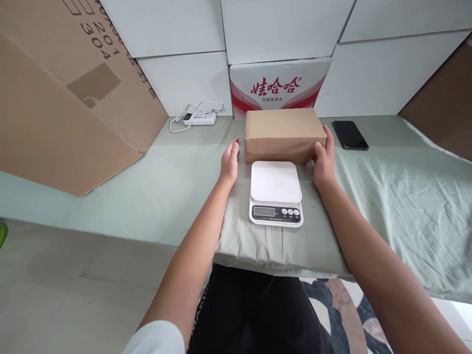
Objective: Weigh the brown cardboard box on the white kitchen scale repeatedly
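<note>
A closed brown cardboard box (283, 135) sits on the cloth-covered table, just behind a white kitchen scale (276, 183). My right hand (324, 160) grips the box at its right front corner, thumb on the front face and fingers along the right side. Beside the box's left side is my left hand (230, 161), a small gap away, holding nothing, with its thumb up and fingers partly hidden behind it. The scale's platform is bare; its dark panel with a display and round buttons faces me. No digits can be made out on the display.
Behind the box stands a white and red carton (278, 83) against white panels. A black phone (349, 134) lies at right, and a white power strip with a cable (201, 118) at back left. A large cardboard carton (47, 113) fills the left side.
</note>
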`<state>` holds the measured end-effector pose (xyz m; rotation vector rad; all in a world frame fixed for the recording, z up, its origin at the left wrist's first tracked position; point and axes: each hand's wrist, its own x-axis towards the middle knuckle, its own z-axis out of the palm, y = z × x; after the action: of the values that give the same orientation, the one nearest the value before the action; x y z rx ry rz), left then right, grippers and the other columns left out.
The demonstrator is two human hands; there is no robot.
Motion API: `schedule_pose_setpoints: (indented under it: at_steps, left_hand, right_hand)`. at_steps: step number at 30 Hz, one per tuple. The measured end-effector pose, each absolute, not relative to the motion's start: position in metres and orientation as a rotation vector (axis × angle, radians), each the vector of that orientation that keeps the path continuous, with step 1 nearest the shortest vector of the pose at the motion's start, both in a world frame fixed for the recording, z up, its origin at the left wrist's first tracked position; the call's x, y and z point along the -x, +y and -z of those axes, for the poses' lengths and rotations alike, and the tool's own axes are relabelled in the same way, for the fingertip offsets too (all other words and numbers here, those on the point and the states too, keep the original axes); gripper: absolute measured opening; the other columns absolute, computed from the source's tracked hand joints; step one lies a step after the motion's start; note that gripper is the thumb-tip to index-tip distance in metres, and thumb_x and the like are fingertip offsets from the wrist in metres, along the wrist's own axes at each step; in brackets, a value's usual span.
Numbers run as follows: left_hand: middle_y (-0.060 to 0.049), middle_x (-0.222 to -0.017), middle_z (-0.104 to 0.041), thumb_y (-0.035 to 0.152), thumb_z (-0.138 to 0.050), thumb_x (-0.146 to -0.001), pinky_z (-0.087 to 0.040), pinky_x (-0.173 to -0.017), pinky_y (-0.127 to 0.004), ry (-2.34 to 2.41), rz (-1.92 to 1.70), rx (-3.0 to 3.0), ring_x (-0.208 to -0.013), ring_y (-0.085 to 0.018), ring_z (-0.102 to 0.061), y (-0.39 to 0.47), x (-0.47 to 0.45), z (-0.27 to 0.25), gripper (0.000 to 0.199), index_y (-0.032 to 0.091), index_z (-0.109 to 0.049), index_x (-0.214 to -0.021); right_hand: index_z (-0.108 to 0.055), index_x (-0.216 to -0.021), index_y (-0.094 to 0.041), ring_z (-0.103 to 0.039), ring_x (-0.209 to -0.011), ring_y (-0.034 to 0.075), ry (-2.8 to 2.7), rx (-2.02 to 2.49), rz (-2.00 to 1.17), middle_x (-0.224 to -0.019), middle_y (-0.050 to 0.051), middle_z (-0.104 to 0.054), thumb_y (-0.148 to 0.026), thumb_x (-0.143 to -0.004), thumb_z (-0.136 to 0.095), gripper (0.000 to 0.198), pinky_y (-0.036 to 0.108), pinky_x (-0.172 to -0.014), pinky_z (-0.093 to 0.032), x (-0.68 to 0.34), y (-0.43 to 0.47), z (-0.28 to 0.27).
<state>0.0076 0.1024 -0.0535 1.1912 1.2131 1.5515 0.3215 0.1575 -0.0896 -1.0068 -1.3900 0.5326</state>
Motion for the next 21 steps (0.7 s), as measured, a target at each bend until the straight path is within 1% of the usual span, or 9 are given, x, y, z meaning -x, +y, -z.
schedule_pose_setpoints:
  at_steps: [4,9,12,15,18,21]
  left_hand:
    - [-0.014,-0.178,-0.057,0.087,-0.052,-0.099,-0.042,-0.141,-0.043,1.21,-1.549,-1.202,-0.172,-0.032,-0.048,0.104,-0.0072,0.0561,0.087,0.022,-0.065,-0.156]
    - [-0.015,-0.178,-0.058,0.09,-0.053,-0.097,-0.042,-0.141,-0.044,1.197,-1.543,-1.219,-0.172,-0.033,-0.048,0.1049,-0.0065,0.0575,0.092,0.02,-0.064,-0.157]
    - [-0.014,-0.178,-0.058,0.09,-0.053,-0.097,-0.042,-0.141,-0.044,1.198,-1.533,-1.227,-0.172,-0.033,-0.048,0.1044,-0.0061,0.0578,0.092,0.022,-0.064,-0.157]
    - [-0.013,-0.178,-0.058,0.091,-0.053,-0.097,-0.042,-0.141,-0.044,1.198,-1.531,-1.233,-0.173,-0.033,-0.047,0.1035,-0.006,0.0574,0.091,0.024,-0.065,-0.157]
    - [-0.014,-0.178,-0.057,0.091,-0.053,-0.097,-0.041,-0.141,-0.044,1.206,-1.527,-1.233,-0.172,-0.032,-0.048,0.1028,-0.0063,0.0566,0.092,0.023,-0.064,-0.157]
    - [-0.014,-0.179,-0.057,0.091,-0.052,-0.097,-0.042,-0.141,-0.043,1.215,-1.518,-1.235,-0.172,-0.032,-0.048,0.1027,-0.0064,0.0564,0.092,0.023,-0.063,-0.158]
  right_hand:
    - [-0.047,-0.168,-0.049,-0.066,-0.147,0.043,-1.369,1.018,-0.55,-0.153,0.007,-0.069,-0.089,-0.091,-0.061,0.088,0.076,-0.124,-0.053,-0.3227,0.1598,0.0905]
    - [-0.049,-0.166,-0.049,-0.062,-0.153,0.043,-1.399,1.015,-0.548,-0.164,0.005,-0.064,-0.088,-0.092,-0.059,0.084,0.076,-0.126,-0.053,-0.3244,0.1607,0.0903]
    - [-0.049,-0.166,-0.047,-0.057,-0.159,0.043,-1.391,1.014,-0.575,-0.169,0.004,-0.06,-0.087,-0.091,-0.06,0.085,0.077,-0.129,-0.049,-0.3247,0.1598,0.0888]
    - [-0.048,-0.165,-0.046,-0.058,-0.159,0.043,-1.379,1.026,-0.597,-0.169,0.005,-0.059,-0.087,-0.09,-0.061,0.087,0.077,-0.131,-0.047,-0.3243,0.1598,0.0878]
    - [-0.047,-0.166,-0.045,-0.059,-0.158,0.043,-1.394,1.022,-0.594,-0.168,0.006,-0.06,-0.086,-0.091,-0.059,0.086,0.075,-0.13,-0.049,-0.3237,0.1606,0.0879]
    - [-0.046,-0.166,-0.046,-0.056,-0.161,0.041,-1.408,0.994,-0.598,-0.169,0.005,-0.06,-0.085,-0.092,-0.058,0.085,0.072,-0.131,-0.05,-0.3228,0.1608,0.0875]
